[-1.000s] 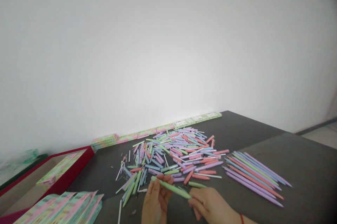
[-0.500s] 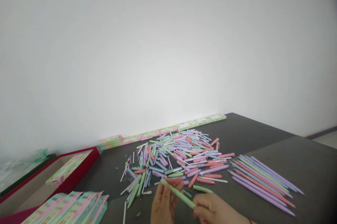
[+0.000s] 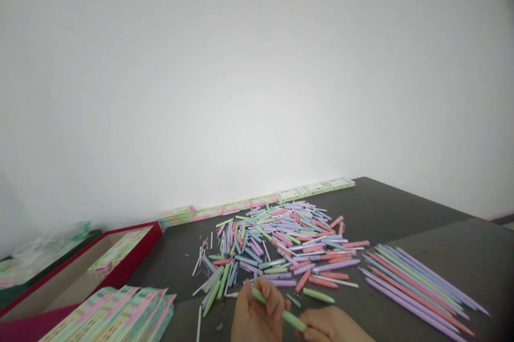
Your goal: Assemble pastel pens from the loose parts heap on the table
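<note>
Low in the view, a light green pen barrel slants between my two hands. My left hand is closed around its upper end, fingers curled over it. The lower end is pinched by my right hand. Just beyond them spreads a heap of loose pen parts in green, purple, blue and coral, with thin white refills among them. A separate green pen part lies close to my right hand. To the right, a row of long pointed pens rests side by side on the table.
A red-rimmed open box at left holds a printed carton. Printed packets are stacked in front of it, and clear plastic wrapping lies behind. Flat cartons line the wall along the dark table.
My left fingers have curled over the green pen barrel, covering more of it. The whole scene has shifted slightly right in view as the camera turned.
</note>
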The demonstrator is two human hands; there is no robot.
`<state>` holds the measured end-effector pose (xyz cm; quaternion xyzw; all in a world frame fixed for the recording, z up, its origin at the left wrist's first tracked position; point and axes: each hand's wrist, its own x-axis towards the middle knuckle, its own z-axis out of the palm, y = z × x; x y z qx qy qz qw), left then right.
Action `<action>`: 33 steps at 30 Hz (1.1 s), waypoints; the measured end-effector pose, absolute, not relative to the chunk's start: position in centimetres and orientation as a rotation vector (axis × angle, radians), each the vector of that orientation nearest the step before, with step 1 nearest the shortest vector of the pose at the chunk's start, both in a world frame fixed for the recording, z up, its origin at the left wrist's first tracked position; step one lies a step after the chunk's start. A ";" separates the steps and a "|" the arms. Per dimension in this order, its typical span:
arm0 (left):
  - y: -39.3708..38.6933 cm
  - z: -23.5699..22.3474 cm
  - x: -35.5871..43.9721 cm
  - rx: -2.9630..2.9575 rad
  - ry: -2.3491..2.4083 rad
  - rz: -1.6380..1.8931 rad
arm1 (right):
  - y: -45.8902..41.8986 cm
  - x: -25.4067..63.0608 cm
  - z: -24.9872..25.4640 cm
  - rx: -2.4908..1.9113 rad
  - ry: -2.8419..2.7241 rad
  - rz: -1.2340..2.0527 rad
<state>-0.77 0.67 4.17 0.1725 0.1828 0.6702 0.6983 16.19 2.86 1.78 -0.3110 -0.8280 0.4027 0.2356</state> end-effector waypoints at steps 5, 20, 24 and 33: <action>0.3 4.9 -0.8 0.408 0.346 1.491 | 2.2 15.9 2.3 -0.976 -2.308 1.074; -0.9 7.1 -0.5 0.184 0.571 1.406 | 1.3 16.1 2.4 -0.840 -1.760 1.985; -1.0 7.2 -0.4 0.203 0.562 1.401 | 1.1 16.2 2.6 -0.860 -1.784 2.002; -0.8 6.8 -0.5 0.159 0.506 1.408 | 1.3 16.2 1.9 -0.777 -1.789 2.027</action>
